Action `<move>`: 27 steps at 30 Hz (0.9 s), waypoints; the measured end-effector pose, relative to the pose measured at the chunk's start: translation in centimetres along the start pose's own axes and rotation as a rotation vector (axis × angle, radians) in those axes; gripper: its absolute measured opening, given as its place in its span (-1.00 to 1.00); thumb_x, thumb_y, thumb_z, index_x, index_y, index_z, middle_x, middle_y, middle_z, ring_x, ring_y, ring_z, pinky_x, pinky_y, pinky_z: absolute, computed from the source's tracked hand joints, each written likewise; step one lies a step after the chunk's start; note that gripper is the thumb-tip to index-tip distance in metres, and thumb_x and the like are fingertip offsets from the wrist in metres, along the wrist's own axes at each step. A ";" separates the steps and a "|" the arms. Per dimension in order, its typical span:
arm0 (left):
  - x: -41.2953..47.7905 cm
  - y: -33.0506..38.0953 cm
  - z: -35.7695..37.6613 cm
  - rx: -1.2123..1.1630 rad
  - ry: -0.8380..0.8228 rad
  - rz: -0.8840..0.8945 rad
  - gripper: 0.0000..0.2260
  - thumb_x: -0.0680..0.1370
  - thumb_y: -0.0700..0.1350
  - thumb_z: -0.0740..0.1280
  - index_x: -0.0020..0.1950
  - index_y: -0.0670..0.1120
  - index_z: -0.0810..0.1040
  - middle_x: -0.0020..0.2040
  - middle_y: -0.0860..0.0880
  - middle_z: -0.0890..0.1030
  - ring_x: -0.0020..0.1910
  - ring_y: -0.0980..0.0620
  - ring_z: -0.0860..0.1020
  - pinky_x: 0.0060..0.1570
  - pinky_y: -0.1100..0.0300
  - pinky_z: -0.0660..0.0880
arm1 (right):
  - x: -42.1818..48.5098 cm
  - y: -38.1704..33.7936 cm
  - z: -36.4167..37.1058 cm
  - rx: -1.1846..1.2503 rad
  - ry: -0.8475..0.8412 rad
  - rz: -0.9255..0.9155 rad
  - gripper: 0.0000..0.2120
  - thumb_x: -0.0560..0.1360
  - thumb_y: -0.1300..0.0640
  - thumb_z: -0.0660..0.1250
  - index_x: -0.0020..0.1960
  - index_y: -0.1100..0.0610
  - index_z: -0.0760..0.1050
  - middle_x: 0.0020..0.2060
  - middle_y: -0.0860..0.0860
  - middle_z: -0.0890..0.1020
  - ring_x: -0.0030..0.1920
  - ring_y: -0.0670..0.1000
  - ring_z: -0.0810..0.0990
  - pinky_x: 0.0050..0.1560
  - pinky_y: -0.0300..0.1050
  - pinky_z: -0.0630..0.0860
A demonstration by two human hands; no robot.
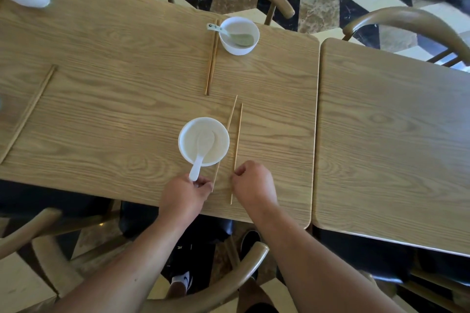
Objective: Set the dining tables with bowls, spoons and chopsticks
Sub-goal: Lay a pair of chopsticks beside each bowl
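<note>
bowl (203, 141), plain white and round, sits on the pale wood-grain table (114, 63) just beyond the left hand (184, 194). a white spoon (197, 169) leans in it, scoop on the bottom, handle out over the near rim. the left fingers are curled and pinch the handle's tip. the right hand (253, 184), fingers bent close together, pinches the right chopstick (237, 140), thin and light brown, toward its near end. the other chopstick (232, 114) lies between the two hands, right against the bowl's right side, its far tip leaning toward its mate. well beyond the fingers a second bowl (236, 50) holds a far spoon (213, 27) whose handle carries dark marks, too small to read.
</note>
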State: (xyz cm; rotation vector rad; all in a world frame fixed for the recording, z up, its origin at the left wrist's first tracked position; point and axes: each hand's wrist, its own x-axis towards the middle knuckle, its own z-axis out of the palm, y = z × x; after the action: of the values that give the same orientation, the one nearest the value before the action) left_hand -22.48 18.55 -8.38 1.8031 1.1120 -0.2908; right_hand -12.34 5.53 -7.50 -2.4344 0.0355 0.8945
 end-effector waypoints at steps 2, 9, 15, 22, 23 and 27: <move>0.1 -0.1 0.0 0.010 -0.004 0.015 -0.88 0.53 -0.01 0.51 -0.19 0.04 0.73 -0.37 0.12 0.71 -0.27 0.06 0.71 -0.13 0.02 0.67 | 0.1 -0.4 0.9 0.061 -0.033 0.012 -0.93 0.50 0.07 0.39 -0.15 0.04 0.60 -0.29 0.01 0.73 -0.20 0.09 0.73 -0.09 0.07 0.72; 0.1 -1.0 0.3 -0.016 0.013 0.086 -0.93 0.55 -0.04 0.53 -0.13 0.03 0.75 -0.30 0.14 0.73 -0.25 0.16 0.69 -0.11 0.11 0.62 | 0.5 -1.3 2.7 0.192 -0.054 0.031 -0.88 0.50 0.03 0.40 -0.19 0.03 0.58 -0.32 0.02 0.74 -0.23 0.15 0.76 -0.10 0.19 0.74; 0.3 -1.1 0.3 -0.007 0.002 0.065 -0.93 0.54 -0.04 0.53 -0.15 0.06 0.72 -0.27 0.16 0.73 -0.21 0.17 0.69 -0.14 0.16 0.57 | -0.1 -1.0 2.5 0.168 -0.052 0.001 -0.98 0.45 0.08 0.38 -0.12 0.00 0.57 -0.27 -0.01 0.75 -0.21 0.07 0.75 -0.08 0.12 0.73; 0.5 -1.2 0.4 0.052 0.014 0.069 -0.89 0.54 -0.01 0.53 -0.19 0.10 0.71 -0.32 0.20 0.71 -0.27 0.24 0.66 -0.26 0.24 0.48 | -0.5 -0.3 2.9 0.173 -0.096 0.017 -0.97 0.46 0.11 0.37 -0.13 0.01 0.59 -0.27 0.02 0.76 -0.20 0.11 0.76 -0.07 0.19 0.73; 0.6 -1.3 0.4 0.056 0.009 0.072 -0.89 0.54 -0.02 0.53 -0.19 0.09 0.71 -0.32 0.20 0.71 -0.28 0.23 0.66 -0.26 0.24 0.49 | -0.5 -0.3 3.0 0.177 -0.094 0.015 -0.96 0.44 0.10 0.36 -0.14 0.01 0.59 -0.27 0.01 0.76 -0.20 0.12 0.76 -0.07 0.19 0.73; 0.6 -1.4 0.3 0.087 -0.004 0.088 -0.90 0.55 0.00 0.52 -0.17 0.07 0.73 -0.31 0.18 0.72 -0.29 0.22 0.66 -0.28 0.23 0.50 | -0.3 -0.1 3.3 0.177 -0.087 0.000 -0.94 0.43 0.09 0.35 -0.14 0.01 0.60 -0.30 0.01 0.75 -0.23 0.10 0.75 -0.10 0.17 0.73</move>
State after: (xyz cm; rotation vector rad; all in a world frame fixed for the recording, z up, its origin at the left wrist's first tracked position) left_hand -23.20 18.81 -9.75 1.9215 1.0282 -0.2944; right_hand -14.52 7.22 -9.31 -2.2301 0.0798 0.9544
